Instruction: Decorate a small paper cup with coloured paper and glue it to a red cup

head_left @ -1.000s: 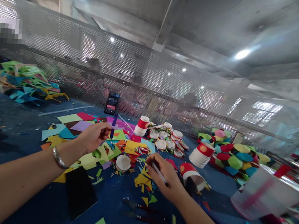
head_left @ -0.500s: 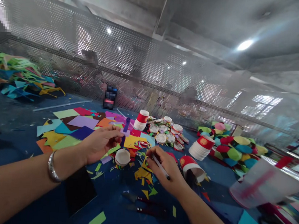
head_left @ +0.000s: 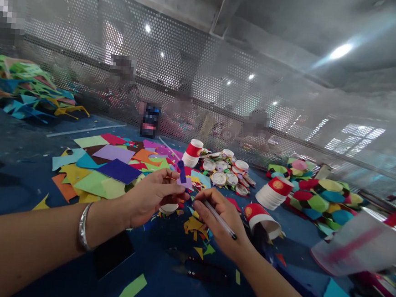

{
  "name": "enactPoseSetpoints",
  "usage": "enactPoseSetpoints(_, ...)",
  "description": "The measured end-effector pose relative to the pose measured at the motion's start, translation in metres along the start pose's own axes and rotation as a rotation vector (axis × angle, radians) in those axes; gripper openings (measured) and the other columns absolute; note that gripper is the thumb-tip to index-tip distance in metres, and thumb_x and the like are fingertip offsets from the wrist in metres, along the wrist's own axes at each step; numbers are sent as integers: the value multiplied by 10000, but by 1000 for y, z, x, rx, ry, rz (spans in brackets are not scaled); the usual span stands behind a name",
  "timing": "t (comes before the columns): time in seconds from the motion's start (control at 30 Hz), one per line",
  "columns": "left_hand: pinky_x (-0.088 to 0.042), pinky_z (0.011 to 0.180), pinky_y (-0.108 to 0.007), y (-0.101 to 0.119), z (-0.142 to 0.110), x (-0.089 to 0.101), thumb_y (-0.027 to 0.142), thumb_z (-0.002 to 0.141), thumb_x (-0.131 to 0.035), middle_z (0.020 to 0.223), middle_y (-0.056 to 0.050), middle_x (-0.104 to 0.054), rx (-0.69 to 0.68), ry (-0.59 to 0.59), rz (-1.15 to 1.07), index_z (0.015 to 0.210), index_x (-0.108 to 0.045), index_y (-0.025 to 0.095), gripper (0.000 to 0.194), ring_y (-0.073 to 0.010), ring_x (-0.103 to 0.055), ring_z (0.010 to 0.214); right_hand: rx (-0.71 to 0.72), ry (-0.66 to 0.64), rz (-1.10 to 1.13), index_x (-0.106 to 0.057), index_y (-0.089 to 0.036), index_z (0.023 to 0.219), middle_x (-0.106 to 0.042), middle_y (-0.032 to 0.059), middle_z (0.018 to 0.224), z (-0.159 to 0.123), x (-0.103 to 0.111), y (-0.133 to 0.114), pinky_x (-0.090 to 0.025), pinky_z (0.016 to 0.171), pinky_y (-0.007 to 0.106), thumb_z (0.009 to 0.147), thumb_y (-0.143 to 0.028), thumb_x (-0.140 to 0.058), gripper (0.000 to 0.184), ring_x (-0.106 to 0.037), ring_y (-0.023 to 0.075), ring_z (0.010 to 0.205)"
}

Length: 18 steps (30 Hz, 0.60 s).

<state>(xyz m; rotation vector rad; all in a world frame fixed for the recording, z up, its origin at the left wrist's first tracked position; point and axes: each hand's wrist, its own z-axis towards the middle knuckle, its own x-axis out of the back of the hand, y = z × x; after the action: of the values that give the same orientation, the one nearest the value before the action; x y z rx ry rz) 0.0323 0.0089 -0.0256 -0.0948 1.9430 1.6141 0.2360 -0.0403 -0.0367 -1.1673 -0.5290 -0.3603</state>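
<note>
Lilac paper (head_left: 184, 183) is pinched by the left hand (head_left: 151, 195) near the right hand's (head_left: 222, 212) gripped pen (head_left: 221, 221); steady fingertips should limit bending.

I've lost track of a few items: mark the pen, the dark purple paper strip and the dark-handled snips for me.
Pen (head_left: 220, 220): head view, middle of its barrel.
Dark purple paper strip (head_left: 182, 170): head view, its upright part.
Dark-handled snips (head_left: 193, 273): head view, lower handle, near the rivets.

Left hand (head_left: 149, 198) pinching, right hand (head_left: 226, 214) curled just beside it, fingers (head_left: 171, 190) bent, both forearms (head_left: 35, 250) bare, angled inward.
</note>
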Motion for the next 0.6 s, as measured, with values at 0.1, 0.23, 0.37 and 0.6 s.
enactPoseSetpoints(0.1,-511,714,-286,-1,-2,-3,145,662,-850,732,17,-643,-3,-48,-17,844,-553,216,356,-180,-712,769,-18,0,7,-593,-248,1009,-531,-33,756,0,-1,0,-402,558,252,974,-498,-586,253,-486,131,636)
enactPoseSetpoints(0.23,-501,751,-304,-4,-3,-4,159,671,-844,799,-7,-673,-15,-113,8,843,-533,206,359,-198,-717,823,7,31,-23,-609,-244,967,-545,-35,733,0,-1,0,-387,550,252,959,-480,-610,236,-484,130,616)
enactPoseSetpoints(0.37,-473,698,-301,2,-1,7,180,655,-839,831,-16,-655,-90,-36,242,846,-573,206,328,-180,-651,775,15,105,-52,-620,-237,946,-583,-21,742,1,1,4,-406,546,257,945,-467,-623,230,-501,130,589)
enactPoseSetpoints(0.6,-435,689,-301,19,12,51,172,441,-934,964,-78,-660,-283,72,710,1054,-669,191,668,-271,-595,900,53,119,-100,-611,-242,921,-559,-20,742,0,6,4,-394,564,261,958,-394,-607,156,-498,141,627)
